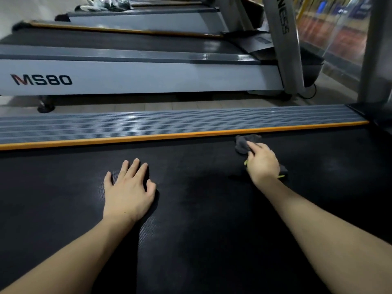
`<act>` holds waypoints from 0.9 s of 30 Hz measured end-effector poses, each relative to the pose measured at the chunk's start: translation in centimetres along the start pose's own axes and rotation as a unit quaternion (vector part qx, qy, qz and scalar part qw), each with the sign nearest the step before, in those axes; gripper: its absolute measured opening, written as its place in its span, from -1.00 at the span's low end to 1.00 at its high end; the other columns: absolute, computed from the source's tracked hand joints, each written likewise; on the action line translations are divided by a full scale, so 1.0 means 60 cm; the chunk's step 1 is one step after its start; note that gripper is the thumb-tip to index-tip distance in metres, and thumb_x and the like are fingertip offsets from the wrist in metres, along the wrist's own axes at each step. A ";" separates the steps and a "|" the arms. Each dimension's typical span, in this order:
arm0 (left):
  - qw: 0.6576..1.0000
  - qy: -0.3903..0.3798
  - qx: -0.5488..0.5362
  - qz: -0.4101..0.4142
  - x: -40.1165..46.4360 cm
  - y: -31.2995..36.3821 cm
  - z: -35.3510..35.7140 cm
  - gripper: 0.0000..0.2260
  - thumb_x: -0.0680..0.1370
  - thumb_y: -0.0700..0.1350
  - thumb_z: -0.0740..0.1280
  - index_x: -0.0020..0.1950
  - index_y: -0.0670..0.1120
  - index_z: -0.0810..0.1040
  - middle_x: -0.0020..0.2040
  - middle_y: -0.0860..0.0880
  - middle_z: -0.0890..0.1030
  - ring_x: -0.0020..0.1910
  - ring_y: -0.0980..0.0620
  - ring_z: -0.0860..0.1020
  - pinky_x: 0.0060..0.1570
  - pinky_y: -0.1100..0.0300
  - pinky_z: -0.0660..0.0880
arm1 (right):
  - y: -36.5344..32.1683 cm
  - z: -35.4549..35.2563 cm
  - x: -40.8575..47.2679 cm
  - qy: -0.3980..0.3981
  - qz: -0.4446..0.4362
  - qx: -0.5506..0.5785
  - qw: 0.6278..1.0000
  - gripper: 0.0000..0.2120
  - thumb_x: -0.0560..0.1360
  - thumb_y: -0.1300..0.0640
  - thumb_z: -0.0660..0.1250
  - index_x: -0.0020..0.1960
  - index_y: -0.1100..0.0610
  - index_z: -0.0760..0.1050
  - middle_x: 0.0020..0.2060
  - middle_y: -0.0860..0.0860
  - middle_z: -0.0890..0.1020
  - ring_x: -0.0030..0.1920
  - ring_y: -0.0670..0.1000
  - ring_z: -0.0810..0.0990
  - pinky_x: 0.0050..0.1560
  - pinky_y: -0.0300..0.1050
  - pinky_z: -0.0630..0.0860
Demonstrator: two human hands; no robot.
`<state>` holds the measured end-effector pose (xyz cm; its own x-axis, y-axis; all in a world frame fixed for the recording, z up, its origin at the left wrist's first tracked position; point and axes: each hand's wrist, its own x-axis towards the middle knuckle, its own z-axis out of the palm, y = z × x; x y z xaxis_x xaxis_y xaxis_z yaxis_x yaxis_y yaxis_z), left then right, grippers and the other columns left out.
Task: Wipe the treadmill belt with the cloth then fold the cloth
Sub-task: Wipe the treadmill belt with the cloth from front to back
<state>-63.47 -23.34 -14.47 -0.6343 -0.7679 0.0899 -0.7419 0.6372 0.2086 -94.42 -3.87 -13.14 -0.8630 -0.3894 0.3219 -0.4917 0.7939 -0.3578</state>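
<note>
I see left hand [129, 187] flat, fingers spread on belt [201, 209], likely bracing. Right hand [263, 162] clamped on cloth [244, 144] near orange edge strip [148, 137], wiping.

Dim indoor scene under soft overhead light. The black treadmill belt [201, 209] is dark, with a faint grey sheen and a deeper shadow patch between the two forearms. Pale streaks of glare lie on the ribbed grey side rail [169, 124] and on the neighbouring treadmill [137, 77]. Wide-angle distortion bows straight edges toward the frame borders. The glass partition [339, 28] at upper right is blurred, and the far background is soft.
</note>
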 end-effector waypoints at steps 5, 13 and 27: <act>1.000 -0.004 -0.002 0.001 -0.001 0.002 -0.003 -0.48 0.60 0.14 0.03 0.57 0.12 0.28 0.64 0.09 0.18 0.64 0.04 0.04 0.55 -0.22 -0.03 | -0.158 0.046 -0.064 -0.005 0.007 0.046 0.999 -0.71 0.57 0.09 0.26 0.26 -0.07 0.56 0.23 -0.03 0.53 0.19 0.09 0.50 0.13 -0.09 0.39; 1.000 0.000 0.008 0.013 -0.001 -0.004 -0.001 -0.45 0.63 0.27 0.01 0.59 0.13 0.26 0.65 0.09 0.16 0.64 0.05 0.02 0.54 -0.21 -0.04 | -0.206 0.053 -0.082 -0.059 -0.300 0.105 0.946 -0.73 0.52 0.05 0.32 0.20 -0.04 0.62 0.13 -0.02 0.63 0.05 0.12 0.62 0.04 -0.06 0.56; 1.000 -0.005 0.011 0.023 0.003 -0.003 0.003 -0.47 0.63 0.25 0.04 0.58 0.12 0.28 0.64 0.06 0.18 0.64 0.02 0.02 0.54 -0.24 -0.03 | -0.251 0.058 -0.140 -0.056 -0.189 0.118 0.973 -0.75 0.51 0.17 0.36 0.16 0.00 0.62 0.10 0.01 0.62 0.08 0.07 0.58 -0.01 -0.09 0.50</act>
<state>-63.47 -23.60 -14.65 -0.6701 -0.7369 0.0891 -0.7161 0.6733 0.1839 -80.17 -14.20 -13.48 -0.6159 -0.6917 0.3772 -0.7782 0.4597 -0.4278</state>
